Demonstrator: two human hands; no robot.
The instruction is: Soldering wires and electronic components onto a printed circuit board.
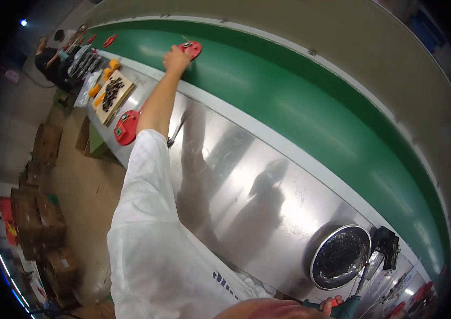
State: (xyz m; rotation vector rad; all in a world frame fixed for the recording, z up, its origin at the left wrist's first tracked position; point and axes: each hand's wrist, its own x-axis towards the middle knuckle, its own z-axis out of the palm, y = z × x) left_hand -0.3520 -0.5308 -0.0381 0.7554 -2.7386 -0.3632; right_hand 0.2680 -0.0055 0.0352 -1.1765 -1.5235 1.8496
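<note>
My left arm stretches far across the bench, and the left hand (pixel 176 59) grips a red rounded plastic part (pixel 193 50) by its near edge, over the green conveyor belt (pixel 268 95). Small pieces and a thin wire show on that part. At the lower right my right hand (pixel 332 305) is closed around a teal power screwdriver (pixel 350 307) with an orange trigger. Its thin dark shaft points up beside a round metal bowl (pixel 341 258) of small dark pieces. Another red part (pixel 126 127) with a green circuit board lies on the bench by my left upper arm.
The steel bench (pixel 247 175) runs along the belt. A tray of dark pieces (pixel 113 94), orange items (pixel 109 69) and a dark metal tool (pixel 176 130) lie on it. Black blocks (pixel 386 247) sit beyond the bowl. Cardboard boxes (pixel 37 212) stand left; a person (pixel 50 61) is farther off.
</note>
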